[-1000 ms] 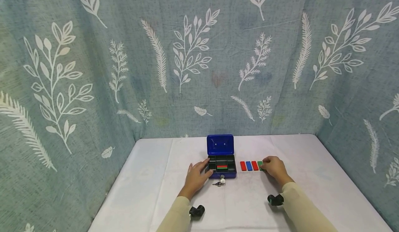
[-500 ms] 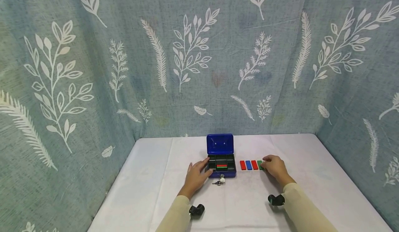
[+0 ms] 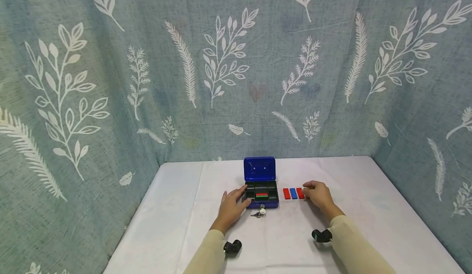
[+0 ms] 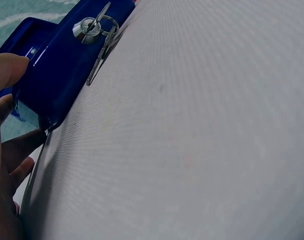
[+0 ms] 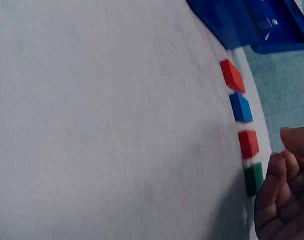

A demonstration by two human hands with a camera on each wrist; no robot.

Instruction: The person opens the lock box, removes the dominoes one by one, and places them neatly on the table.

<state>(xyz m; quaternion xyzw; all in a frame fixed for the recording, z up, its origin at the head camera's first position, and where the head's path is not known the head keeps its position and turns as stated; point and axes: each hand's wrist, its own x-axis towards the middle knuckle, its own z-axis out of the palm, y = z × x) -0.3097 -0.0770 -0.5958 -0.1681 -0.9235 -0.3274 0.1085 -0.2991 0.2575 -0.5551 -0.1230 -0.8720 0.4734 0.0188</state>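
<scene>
A small blue cash box [image 3: 271,204] stands with its lid [image 3: 259,169] raised, showing a black compartment tray. One red and one green strip-like block [image 3: 262,196] lie in its middle section. My left hand [image 3: 231,208] spans the box's left side, its thumb [image 4: 9,70] at the upper edge and its other fingers lower down. Right of the box, a red block [image 3: 286,193], a blue block [image 3: 293,193], another red block [image 3: 300,193] and a green block [image 5: 253,180] line up. Above the row's right end hovers my right hand [image 3: 320,195], thumb apart from loosely bent fingers, no block visible between them.
Keys [image 3: 256,215] on a ring hang from the lock [image 4: 87,29] at the box's front. White cloth [image 3: 280,241] covers the table. A patterned blue-green curtain [image 3: 258,130] encloses the back and sides. Black cameras [image 3: 232,247] are worn at both wrists.
My right hand has come off the green block's right end and shifted left along the row, now hiding that block in the head view. The left hand stays at the box.
</scene>
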